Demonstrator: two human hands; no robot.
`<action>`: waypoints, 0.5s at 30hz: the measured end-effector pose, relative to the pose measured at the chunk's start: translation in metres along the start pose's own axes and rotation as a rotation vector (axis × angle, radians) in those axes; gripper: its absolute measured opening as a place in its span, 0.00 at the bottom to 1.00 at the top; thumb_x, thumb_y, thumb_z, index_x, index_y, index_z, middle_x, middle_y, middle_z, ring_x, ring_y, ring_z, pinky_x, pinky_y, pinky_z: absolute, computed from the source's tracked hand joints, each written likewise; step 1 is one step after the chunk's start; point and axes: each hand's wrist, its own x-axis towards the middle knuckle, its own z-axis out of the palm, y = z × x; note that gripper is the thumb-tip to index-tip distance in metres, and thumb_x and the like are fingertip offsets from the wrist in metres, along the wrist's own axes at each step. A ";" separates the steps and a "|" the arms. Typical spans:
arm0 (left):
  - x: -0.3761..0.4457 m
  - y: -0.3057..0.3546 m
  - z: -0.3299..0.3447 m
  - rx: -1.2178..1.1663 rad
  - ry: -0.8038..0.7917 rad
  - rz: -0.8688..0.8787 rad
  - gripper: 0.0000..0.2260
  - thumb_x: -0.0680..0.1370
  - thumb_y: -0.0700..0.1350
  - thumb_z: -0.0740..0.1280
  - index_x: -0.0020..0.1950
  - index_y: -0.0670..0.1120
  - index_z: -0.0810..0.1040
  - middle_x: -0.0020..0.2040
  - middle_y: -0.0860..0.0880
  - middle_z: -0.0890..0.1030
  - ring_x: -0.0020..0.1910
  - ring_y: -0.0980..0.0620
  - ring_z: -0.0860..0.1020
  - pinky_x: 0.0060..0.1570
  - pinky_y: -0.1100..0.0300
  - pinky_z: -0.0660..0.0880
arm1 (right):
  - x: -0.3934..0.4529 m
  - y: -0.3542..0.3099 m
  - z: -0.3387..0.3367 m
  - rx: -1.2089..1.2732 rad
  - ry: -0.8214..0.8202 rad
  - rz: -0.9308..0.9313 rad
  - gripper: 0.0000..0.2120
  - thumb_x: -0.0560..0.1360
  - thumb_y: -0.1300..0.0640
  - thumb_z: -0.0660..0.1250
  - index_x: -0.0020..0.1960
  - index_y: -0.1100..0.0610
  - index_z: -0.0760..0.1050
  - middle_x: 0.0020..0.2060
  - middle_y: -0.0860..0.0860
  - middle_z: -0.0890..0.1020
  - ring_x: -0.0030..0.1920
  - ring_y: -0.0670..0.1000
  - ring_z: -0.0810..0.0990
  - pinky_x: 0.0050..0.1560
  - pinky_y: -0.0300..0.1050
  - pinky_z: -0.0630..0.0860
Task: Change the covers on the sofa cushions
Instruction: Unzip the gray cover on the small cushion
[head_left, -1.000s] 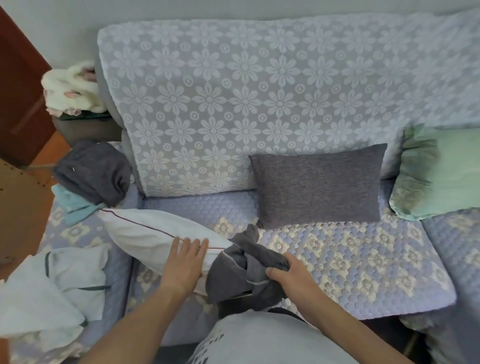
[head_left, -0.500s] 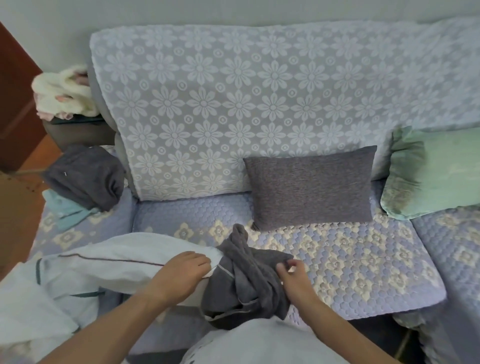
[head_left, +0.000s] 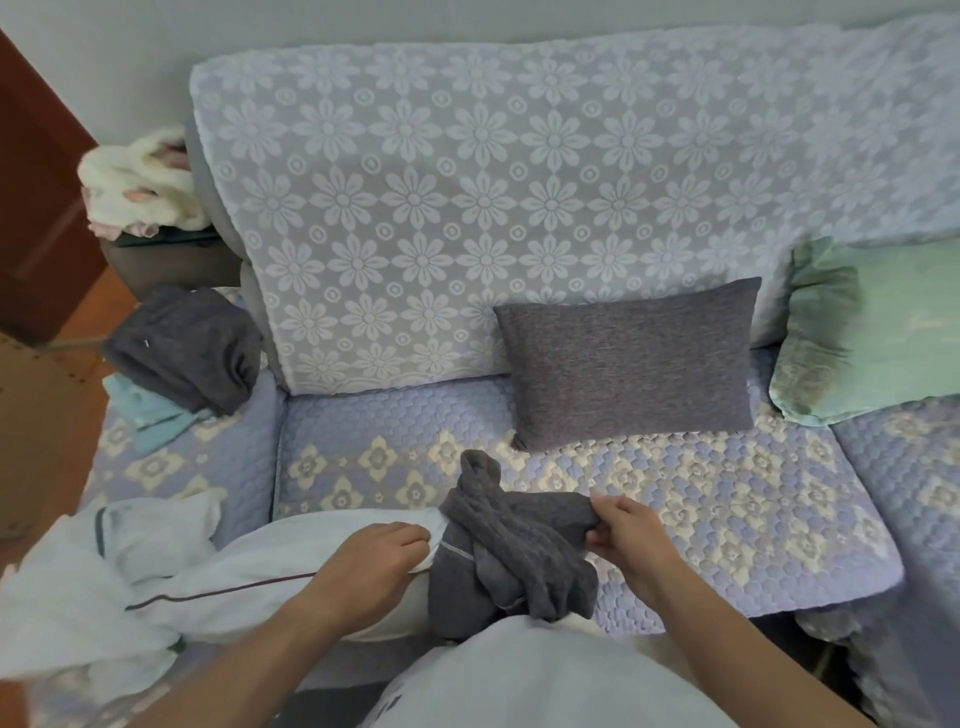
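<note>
At the lower centre of the frame a white cushion insert (head_left: 249, 577) is laid across the front edge of the sofa seat (head_left: 727, 519), with a dark grey cover (head_left: 514, 561) bunched over its right end. The left hand (head_left: 374, 561) is curled against the insert right at the cover's opening, its fingertips pressed into the white fabric; whether a fold is actually pinched cannot be told. The right hand (head_left: 623, 535) is closed on the upper edge of the grey cover, which is pinched between thumb and fingers. Compared with a second ago, the left hand is seen to have gone from lying flat and spread on the insert to a curled hold at the seam, the insert has been lowered and swung toward the lower left, and the right hand has been shifted from the cover's underside up to its edge. From this it is judged that the cover is being worked along the insert, with most of the insert yet uncovered. A finished grey cushion (head_left: 628, 364) is propped against the backrest at centre right, a green cushion (head_left: 878, 332) lies at the right edge, and a second grey cover (head_left: 182, 348) is heaped at the left
</note>
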 end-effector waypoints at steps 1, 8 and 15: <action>-0.001 -0.001 0.000 -0.007 0.008 -0.017 0.07 0.72 0.43 0.65 0.49 0.49 0.79 0.48 0.53 0.81 0.44 0.50 0.77 0.39 0.58 0.75 | -0.001 0.001 -0.002 -0.051 -0.019 -0.009 0.12 0.81 0.52 0.67 0.48 0.61 0.76 0.37 0.57 0.77 0.33 0.51 0.79 0.49 0.54 0.84; -0.004 0.004 0.002 -0.017 0.003 -0.021 0.07 0.72 0.43 0.70 0.49 0.48 0.80 0.50 0.54 0.80 0.43 0.50 0.77 0.39 0.58 0.72 | 0.004 0.010 -0.006 -0.646 0.002 -0.408 0.18 0.77 0.51 0.72 0.66 0.45 0.76 0.58 0.47 0.74 0.56 0.50 0.78 0.56 0.53 0.81; -0.017 0.002 0.009 -0.042 0.000 -0.105 0.11 0.73 0.43 0.69 0.54 0.49 0.81 0.54 0.54 0.81 0.47 0.49 0.79 0.41 0.58 0.76 | -0.002 0.017 -0.015 -0.881 -0.005 -0.593 0.09 0.75 0.59 0.74 0.53 0.49 0.83 0.44 0.42 0.80 0.43 0.41 0.78 0.48 0.35 0.74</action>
